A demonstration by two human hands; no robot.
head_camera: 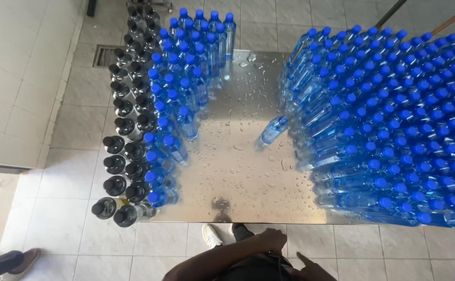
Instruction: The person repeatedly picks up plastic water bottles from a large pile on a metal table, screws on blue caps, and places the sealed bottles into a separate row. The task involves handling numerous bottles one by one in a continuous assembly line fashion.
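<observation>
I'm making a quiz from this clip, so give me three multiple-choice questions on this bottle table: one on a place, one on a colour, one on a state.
1. Where do the black-capped bottles stand?
A. along the table's left edge
B. at the table's middle
C. at the far right

2. What colour are the caps of the big mass of bottles on the right?
A. red
B. blue
C. white

3. What state is the bare table top in?
A. dry
B. dusted with powder
C. wet with droplets

Answers: 1 A, they line the left edge in two rows. 2 B, every cap there is blue. 3 C, water drops speckle the steel.
</observation>
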